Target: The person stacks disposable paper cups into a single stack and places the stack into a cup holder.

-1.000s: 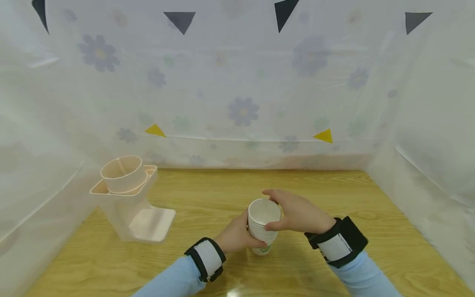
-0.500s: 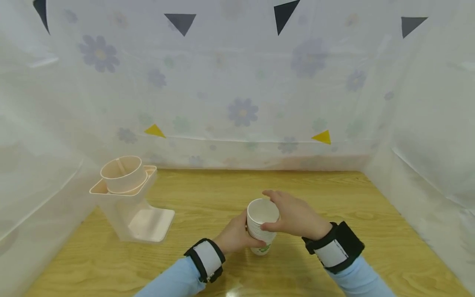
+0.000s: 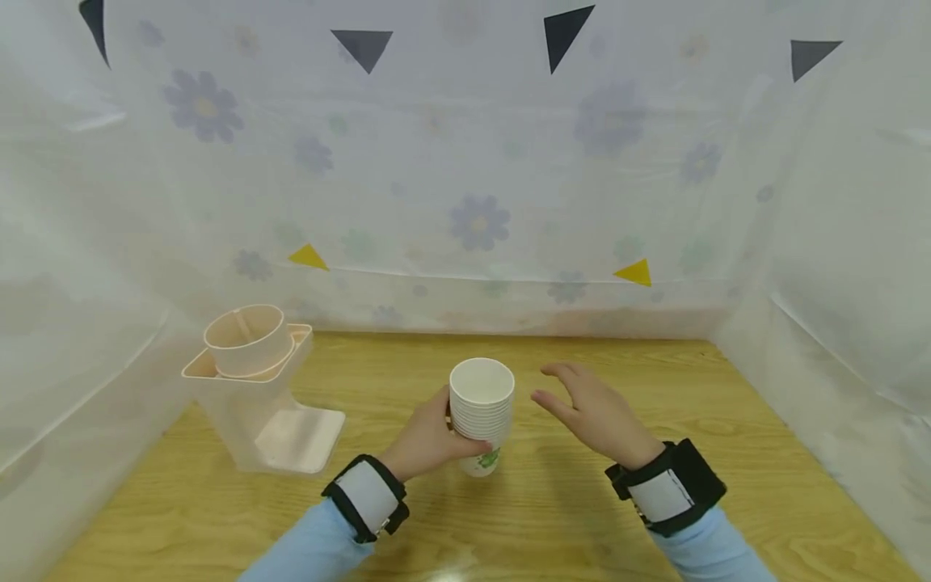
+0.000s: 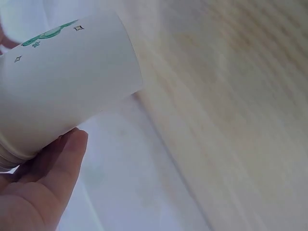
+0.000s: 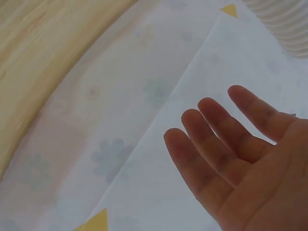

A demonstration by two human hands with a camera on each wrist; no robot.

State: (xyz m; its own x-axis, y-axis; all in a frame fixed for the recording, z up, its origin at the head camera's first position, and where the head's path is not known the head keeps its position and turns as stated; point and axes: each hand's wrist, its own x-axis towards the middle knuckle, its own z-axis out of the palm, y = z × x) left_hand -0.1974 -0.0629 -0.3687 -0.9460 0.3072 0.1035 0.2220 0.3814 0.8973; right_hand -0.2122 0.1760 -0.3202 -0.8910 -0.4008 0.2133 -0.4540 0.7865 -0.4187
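Observation:
A stack of white paper cups (image 3: 482, 404) with a green print low on its side stands upright in my left hand (image 3: 429, 440). The thumb crosses the near side and the fingers wrap the left side. In the left wrist view, the bottom cup (image 4: 72, 72) lies between the thumb and fingers (image 4: 57, 178), its base over the wood. My right hand (image 3: 596, 408) is to the right of the stack, apart from it, fingers spread and holding nothing. The right wrist view shows its fingers (image 5: 211, 144) extended, with the ridged stacked rims (image 5: 284, 24) at the upper right corner.
A pale cup holder stand (image 3: 298, 436) with a round ring (image 3: 247, 356) on top is at the left of the wooden table (image 3: 393, 364). White floral sheeting (image 3: 465, 162) encloses the back and both sides.
My right hand has let go of the cups and is now apart from them. My left hand has moved the stack left and up, away from the right hand.

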